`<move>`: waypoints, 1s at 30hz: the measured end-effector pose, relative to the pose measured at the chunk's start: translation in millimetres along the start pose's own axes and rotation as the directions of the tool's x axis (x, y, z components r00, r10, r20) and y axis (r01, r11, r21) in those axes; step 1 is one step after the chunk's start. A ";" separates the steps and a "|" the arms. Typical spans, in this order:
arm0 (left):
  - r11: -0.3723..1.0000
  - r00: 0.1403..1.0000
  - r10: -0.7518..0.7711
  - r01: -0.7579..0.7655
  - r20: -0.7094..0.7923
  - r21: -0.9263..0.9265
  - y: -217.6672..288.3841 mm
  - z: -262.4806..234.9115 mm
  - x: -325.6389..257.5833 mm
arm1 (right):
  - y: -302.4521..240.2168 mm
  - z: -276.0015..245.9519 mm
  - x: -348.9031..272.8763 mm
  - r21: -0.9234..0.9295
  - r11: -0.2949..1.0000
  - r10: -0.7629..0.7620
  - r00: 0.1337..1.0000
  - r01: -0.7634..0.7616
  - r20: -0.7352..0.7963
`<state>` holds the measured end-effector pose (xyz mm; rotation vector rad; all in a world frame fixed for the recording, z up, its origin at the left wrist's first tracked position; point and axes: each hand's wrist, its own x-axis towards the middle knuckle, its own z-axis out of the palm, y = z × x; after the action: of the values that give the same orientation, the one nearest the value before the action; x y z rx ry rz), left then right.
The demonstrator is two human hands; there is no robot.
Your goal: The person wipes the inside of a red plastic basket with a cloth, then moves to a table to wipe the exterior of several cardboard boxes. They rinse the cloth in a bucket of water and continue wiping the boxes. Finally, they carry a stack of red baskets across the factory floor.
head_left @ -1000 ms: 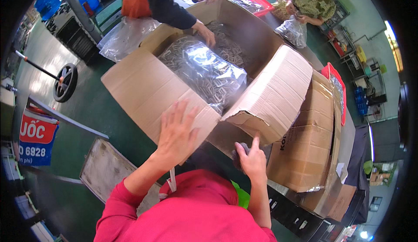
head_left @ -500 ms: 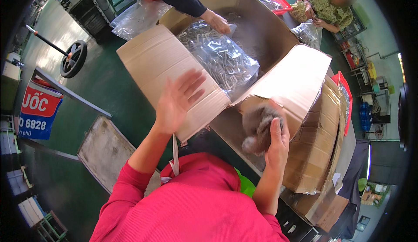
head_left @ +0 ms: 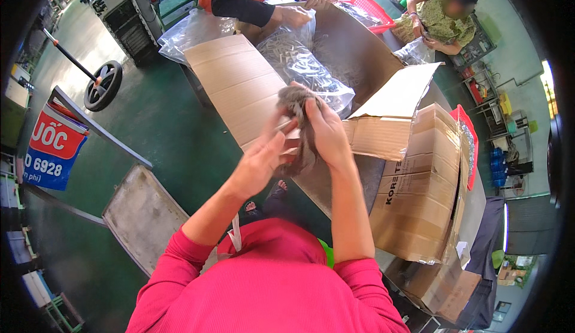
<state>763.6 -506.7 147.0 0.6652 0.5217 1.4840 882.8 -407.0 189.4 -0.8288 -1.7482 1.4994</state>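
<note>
A crumpled grey-brown rag (head_left: 305, 138) hangs from my right hand (head_left: 328, 134), whose fingers and thumb are closed on it in front of the box. My left hand (head_left: 262, 160) is up against the rag's left side. Its fingers are smeared by motion, so their grip is unclear. Just beyond both hands stands a large open cardboard box (head_left: 230, 84) with its flaps folded out. In it lies a clear plastic bag (head_left: 317, 78) of small metal pieces. Across the box, a co-worker's hand (head_left: 294, 16) holds the bag's upper end.
A closed-up brown carton (head_left: 413, 183) leans on the table at my right, beside a red basket (head_left: 467, 135). Another red basket (head_left: 359, 6) stands at the far side. A seated person (head_left: 443, 18) handles a plastic bag at the far right. A flat-topped trolley (head_left: 144, 213) is on my left.
My right hand has brought the rag up and left, and my left hand has come from spread fingers to meet it. The co-worker's hand has moved up with the bag's end; the box flaps have shifted.
</note>
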 end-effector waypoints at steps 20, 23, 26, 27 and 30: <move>0.992 0.912 0.007 0.045 0.409 -0.118 57.9 40.7 118.7 | -78.4 -179.5 17.3 -0.586 0.809 -0.319 0.873 0.048 -0.368; 0.970 0.949 -0.052 0.122 0.312 -0.210 65.3 41.7 154.0 | -44.9 -211.9 77.6 -0.716 0.517 -0.481 0.533 -0.469 -0.696; 0.983 0.965 -0.029 0.074 0.259 -0.166 58.2 49.5 188.6 | -6.4 -248.3 74.3 -0.317 0.904 -0.041 0.681 -0.286 -0.731; 0.991 0.967 0.050 -0.016 0.252 -0.135 52.4 53.8 199.6 | 6.2 -260.5 58.5 -0.105 0.945 0.141 0.678 -0.309 -0.722; 0.997 0.996 -0.007 0.014 0.088 -0.081 30.8 68.4 229.9 | 36.9 -280.7 20.9 0.291 0.940 0.339 0.601 -0.180 -0.724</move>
<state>796.5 -284.4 236.3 0.6601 0.3945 1.4516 1103.5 -228.5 184.2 -1.4135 -0.8427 1.1705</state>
